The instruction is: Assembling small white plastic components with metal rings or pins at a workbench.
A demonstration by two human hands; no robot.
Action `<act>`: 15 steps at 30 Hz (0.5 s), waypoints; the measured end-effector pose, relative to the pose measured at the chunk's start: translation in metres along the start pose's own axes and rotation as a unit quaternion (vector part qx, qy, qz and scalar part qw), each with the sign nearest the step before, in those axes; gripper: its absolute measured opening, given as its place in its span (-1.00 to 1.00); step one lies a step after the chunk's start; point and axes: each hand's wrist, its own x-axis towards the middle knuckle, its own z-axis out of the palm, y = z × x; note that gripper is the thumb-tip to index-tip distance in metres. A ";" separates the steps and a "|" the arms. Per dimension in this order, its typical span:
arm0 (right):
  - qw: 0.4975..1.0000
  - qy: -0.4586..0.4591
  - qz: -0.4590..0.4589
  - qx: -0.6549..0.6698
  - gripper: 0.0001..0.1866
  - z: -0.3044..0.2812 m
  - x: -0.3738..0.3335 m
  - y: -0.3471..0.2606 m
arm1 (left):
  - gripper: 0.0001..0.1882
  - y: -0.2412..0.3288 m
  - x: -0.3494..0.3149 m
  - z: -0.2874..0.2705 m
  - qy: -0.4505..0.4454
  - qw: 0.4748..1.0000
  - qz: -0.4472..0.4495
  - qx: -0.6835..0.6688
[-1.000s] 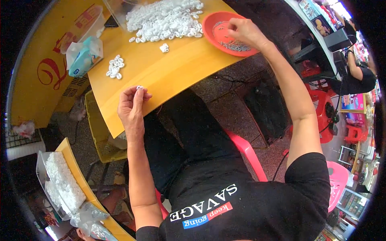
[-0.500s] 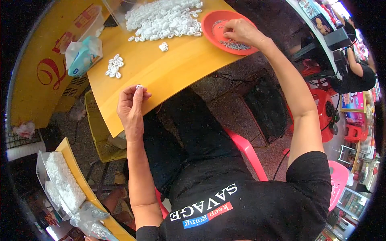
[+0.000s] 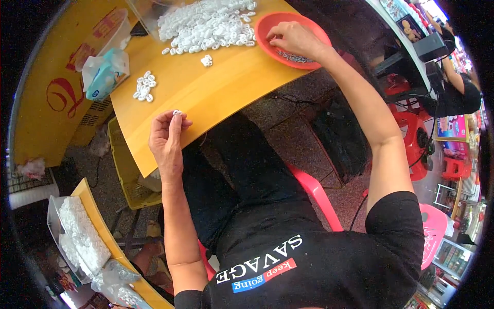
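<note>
My left hand (image 3: 169, 135) is closed at the near left edge of the yellow table, pinching a small white oval plastic piece (image 3: 177, 112) between thumb and fingertips. Over the red bowl (image 3: 320, 32) at the table's right, my right hand (image 3: 297, 40) has its fingers drawn together. What its fingertips hold, if anything, I cannot make out. Thin silvery metal bits, like small screws or pins (image 3: 293, 57), lie in the bowl beneath it. Beyond my left hand sits a small group of white oval pieces (image 3: 144, 86), and a smaller clump (image 3: 206, 61) lies nearer the middle.
A large heap of white oval pieces (image 3: 211, 28) covers the table's far side. A blue tissue pack (image 3: 105, 77) stands at the left. Below the table is a yellow crate (image 3: 121, 170). Lower left, a clear bin (image 3: 82, 234) full of white pieces sits beside plastic bags.
My right hand has shifted slightly left and away from me within the bowl, its fingertips now nearer the bowl's left rim. My left hand keeps its pinch on the white piece.
</note>
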 end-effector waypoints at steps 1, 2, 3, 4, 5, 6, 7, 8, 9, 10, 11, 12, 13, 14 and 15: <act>1.000 0.000 0.000 -0.001 -0.76 0.001 -0.001 -0.001 | -0.85 0.000 0.000 0.001 0.000 1.000 0.000 -0.001; 0.999 0.017 -0.004 -0.029 -0.77 0.001 -0.003 -0.002 | -0.85 0.000 -0.001 0.001 -0.001 1.000 0.003 0.000; 0.998 0.035 -0.009 -0.054 -0.78 0.003 -0.003 -0.007 | -0.85 0.001 -0.001 0.000 0.000 1.000 0.006 0.004; 0.998 0.035 -0.011 -0.052 -0.78 0.004 -0.004 -0.011 | -0.85 0.001 -0.002 -0.001 0.002 1.000 0.006 0.006; 0.994 0.047 -0.030 -0.098 -0.81 0.006 -0.004 -0.016 | -0.85 0.002 -0.002 -0.002 0.005 1.000 0.005 0.012; 0.986 0.059 -0.048 -0.148 -0.84 0.006 -0.005 -0.018 | -0.86 0.002 -0.003 -0.002 0.006 1.000 0.003 0.016; 0.986 0.059 -0.049 -0.148 -0.84 0.007 -0.006 -0.017 | -0.86 0.002 -0.003 -0.002 0.007 1.000 0.003 0.015; 0.984 0.087 -0.057 -0.146 -0.85 0.009 -0.006 -0.016 | -0.86 0.001 -0.003 -0.002 0.004 1.000 0.001 0.007; 0.981 0.115 -0.065 -0.143 -0.85 0.009 -0.006 -0.012 | -0.86 0.000 -0.002 -0.002 0.001 1.000 -0.001 -0.002; 0.981 0.114 -0.066 -0.143 -0.85 0.008 -0.006 -0.008 | -0.86 0.000 -0.002 -0.002 0.002 1.000 -0.001 -0.002; 0.984 0.143 -0.061 -0.092 -0.85 0.007 -0.006 -0.003 | -0.86 0.001 -0.001 -0.001 -0.004 1.000 0.000 -0.010; 0.983 0.172 -0.056 -0.039 -0.84 0.005 -0.005 -0.002 | -0.86 0.000 -0.001 -0.002 -0.008 1.000 0.001 -0.017; 0.987 0.157 -0.018 -0.017 -0.83 0.002 -0.007 -0.001 | -0.86 0.000 -0.001 -0.003 -0.006 1.000 0.000 -0.017; 0.987 0.156 -0.019 -0.016 -0.83 0.000 -0.006 0.000 | -0.86 -0.001 -0.001 -0.004 -0.006 1.000 0.003 -0.015; 0.990 0.141 -0.028 0.008 -0.83 -0.003 -0.006 0.003 | -0.85 -0.002 -0.001 -0.004 -0.007 1.000 0.005 -0.013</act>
